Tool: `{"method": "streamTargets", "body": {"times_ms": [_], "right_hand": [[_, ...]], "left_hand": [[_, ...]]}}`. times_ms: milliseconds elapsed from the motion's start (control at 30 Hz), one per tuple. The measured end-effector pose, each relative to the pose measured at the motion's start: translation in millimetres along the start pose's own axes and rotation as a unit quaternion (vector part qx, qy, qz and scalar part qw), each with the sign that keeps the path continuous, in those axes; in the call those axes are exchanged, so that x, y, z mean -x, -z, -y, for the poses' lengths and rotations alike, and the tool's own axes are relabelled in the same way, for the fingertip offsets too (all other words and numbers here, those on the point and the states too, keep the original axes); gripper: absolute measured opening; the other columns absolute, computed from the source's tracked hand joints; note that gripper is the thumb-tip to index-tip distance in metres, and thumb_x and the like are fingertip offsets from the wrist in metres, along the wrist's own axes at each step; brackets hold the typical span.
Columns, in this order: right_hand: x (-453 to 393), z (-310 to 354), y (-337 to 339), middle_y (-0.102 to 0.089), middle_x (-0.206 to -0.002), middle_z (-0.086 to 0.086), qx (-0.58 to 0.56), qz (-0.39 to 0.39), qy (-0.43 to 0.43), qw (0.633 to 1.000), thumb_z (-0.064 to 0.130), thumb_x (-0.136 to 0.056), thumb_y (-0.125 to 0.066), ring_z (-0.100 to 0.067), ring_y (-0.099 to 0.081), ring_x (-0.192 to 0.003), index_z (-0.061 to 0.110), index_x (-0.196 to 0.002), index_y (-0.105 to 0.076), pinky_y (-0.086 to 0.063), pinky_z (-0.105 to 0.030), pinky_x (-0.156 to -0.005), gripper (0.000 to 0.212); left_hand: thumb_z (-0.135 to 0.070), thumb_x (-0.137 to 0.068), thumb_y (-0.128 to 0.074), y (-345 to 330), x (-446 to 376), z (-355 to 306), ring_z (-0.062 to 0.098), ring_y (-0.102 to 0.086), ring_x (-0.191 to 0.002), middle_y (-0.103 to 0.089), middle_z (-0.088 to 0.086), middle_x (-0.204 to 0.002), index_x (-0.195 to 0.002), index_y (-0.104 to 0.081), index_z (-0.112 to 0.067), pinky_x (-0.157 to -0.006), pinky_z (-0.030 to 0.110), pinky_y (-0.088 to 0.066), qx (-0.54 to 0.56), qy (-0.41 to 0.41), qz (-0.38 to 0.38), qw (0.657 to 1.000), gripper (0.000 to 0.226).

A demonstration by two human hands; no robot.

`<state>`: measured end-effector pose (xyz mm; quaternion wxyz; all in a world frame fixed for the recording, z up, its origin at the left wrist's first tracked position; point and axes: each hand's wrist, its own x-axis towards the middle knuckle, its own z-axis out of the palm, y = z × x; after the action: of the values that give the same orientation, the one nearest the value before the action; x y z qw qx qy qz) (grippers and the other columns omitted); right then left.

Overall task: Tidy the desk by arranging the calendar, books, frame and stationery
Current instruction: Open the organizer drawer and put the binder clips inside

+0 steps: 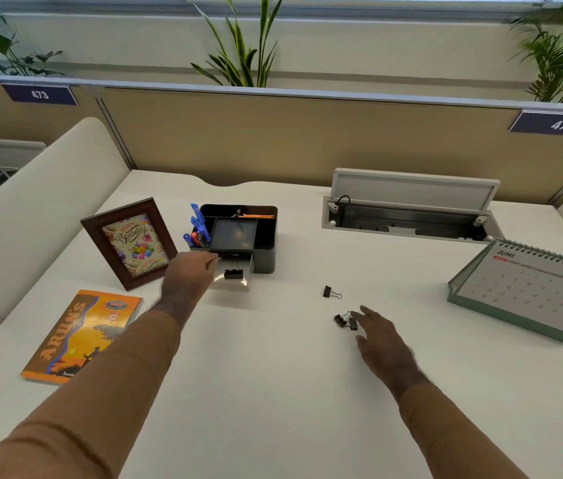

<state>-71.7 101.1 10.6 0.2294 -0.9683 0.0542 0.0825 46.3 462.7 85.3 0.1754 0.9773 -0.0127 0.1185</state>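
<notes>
A black desk organiser [266, 236] stands at the middle back, with blue pens [198, 227] in its left slot. Its clear drawer [235, 281] is pulled out, and a black binder clip [233, 273] lies inside. My left hand [188, 276] is at the drawer's left front corner, fingers bent toward it. My right hand [382, 342] reaches with straight fingers to two binder clips [345, 320] on the desk and holds nothing. Another clip [329, 292] lies just beyond them. A framed birthday picture [129, 243] stands left, an orange book [83, 335] lies in front of it, and a June calendar [529, 288] stands right.
An open cable tray [408, 223] with a raised lid sits in the white desk [273, 375] at the back right. A tan partition runs behind the desk, and a cream divider [31, 209] walls the left side. Plants stand beyond the partition.
</notes>
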Motion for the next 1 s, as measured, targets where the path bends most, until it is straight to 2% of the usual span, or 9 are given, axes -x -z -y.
{"method": "streamTargets", "body": {"times_ms": [133,200,333,467,533,733,833,900,1000], "right_hand": [[-8,5,-4,-0.032,-0.155,0.012,0.062,0.02,0.017,0.998,0.022,-0.096,-0.05,-0.014,-0.033,-0.139,0.03,-0.145,-0.04,-0.04,-0.035,-0.107,0.051],[-10,5,-7,-0.036,-0.153,0.011,0.091,0.02,0.016,0.996,0.025,-0.096,-0.049,-0.016,-0.037,-0.135,0.029,-0.141,-0.044,-0.042,-0.034,-0.103,0.046],[-7,2,-12,-0.046,-0.142,0.009,0.104,0.005,0.016,0.994,0.026,-0.095,-0.05,-0.018,-0.044,-0.125,0.026,-0.135,-0.05,-0.045,-0.033,-0.097,0.039],[-2,2,-11,-0.056,-0.115,0.004,0.09,-0.031,-0.001,0.995,0.025,-0.094,-0.052,-0.019,-0.05,-0.106,0.023,-0.109,-0.058,-0.049,-0.035,-0.083,0.017],[-1,0,-10,-0.056,-0.109,0.004,0.081,-0.037,-0.014,0.996,0.026,-0.095,-0.052,-0.019,-0.05,-0.103,0.021,-0.102,-0.059,-0.048,-0.035,-0.08,0.011],[2,-3,-9,-0.055,-0.099,0.004,0.041,-0.053,-0.038,0.997,0.026,-0.091,-0.059,-0.018,-0.052,-0.098,0.022,-0.096,-0.059,-0.046,-0.032,-0.074,0.006],[2,-7,-10,-0.056,-0.101,0.001,-0.019,-0.072,-0.051,0.996,0.021,-0.088,-0.063,-0.02,-0.055,-0.096,0.019,-0.102,-0.06,-0.048,-0.034,-0.078,0.014],[0,-7,-7,-0.059,-0.103,-0.002,-0.115,-0.089,-0.077,0.986,0.016,-0.086,-0.067,-0.018,-0.061,-0.088,0.015,-0.108,-0.063,-0.046,-0.03,-0.079,0.023],[-1,-4,0,-0.067,-0.099,0.0,-0.291,-0.105,-0.138,0.941,0.015,-0.082,-0.074,-0.013,-0.067,-0.077,0.016,-0.108,-0.067,-0.046,-0.024,-0.073,0.027]], "left_hand": [[-0.022,-0.096,-0.048,-8,-3,-1,0.025,-0.066,-0.077,-0.071,0.006,-0.082,-0.091,-0.072,-0.013,-0.07,0.036,-0.054,-0.066,0.006,0.065,0.996,0.027],[-0.021,-0.094,-0.049,-10,-5,-3,0.023,-0.063,-0.073,-0.07,0.005,-0.08,-0.088,-0.071,-0.014,-0.065,0.033,-0.052,-0.092,0.008,0.081,0.992,0.024],[-0.017,-0.092,-0.05,-10,-9,-8,0.02,-0.06,-0.071,-0.067,0.001,-0.08,-0.088,-0.07,-0.017,-0.061,0.032,-0.05,-0.141,-0.013,0.1,0.985,0.021],[-0.017,-0.091,-0.052,-11,-9,-13,0.016,-0.054,-0.065,-0.061,-0.003,-0.074,-0.085,-0.068,-0.022,-0.056,0.028,-0.042,-0.205,-0.019,0.125,0.971,0.018],[-0.021,-0.092,-0.054,-12,-9,-14,0.016,-0.054,-0.065,-0.06,-0.004,-0.073,-0.086,-0.067,-0.022,-0.056,0.028,-0.042,-0.223,-0.018,0.139,0.965,0.015],[-0.026,-0.091,-0.057,-16,-14,-17,0.016,-0.054,-0.069,-0.065,-0.002,-0.081,-0.094,-0.069,-0.023,-0.059,0.029,-0.041,-0.242,-0.018,0.157,0.957,0.013],[-0.024,-0.091,-0.057,-17,-17,-17,0.016,-0.054,-0.069,-0.064,-0.002,-0.081,-0.096,-0.069,-0.023,-0.06,0.03,-0.043,-0.235,-0.007,0.174,0.956,0.014],[-0.026,-0.091,-0.054,-18,-18,-17,0.016,-0.054,-0.07,-0.063,-0.002,-0.081,-0.094,-0.07,-0.022,-0.059,0.029,-0.042,-0.219,-0.002,0.173,0.96,0.016],[-0.023,-0.091,-0.047,-17,-16,-21,0.017,-0.055,-0.07,-0.061,-0.002,-0.077,-0.089,-0.069,-0.018,-0.057,0.028,-0.041,-0.161,0.017,0.134,0.978,0.023]]}}
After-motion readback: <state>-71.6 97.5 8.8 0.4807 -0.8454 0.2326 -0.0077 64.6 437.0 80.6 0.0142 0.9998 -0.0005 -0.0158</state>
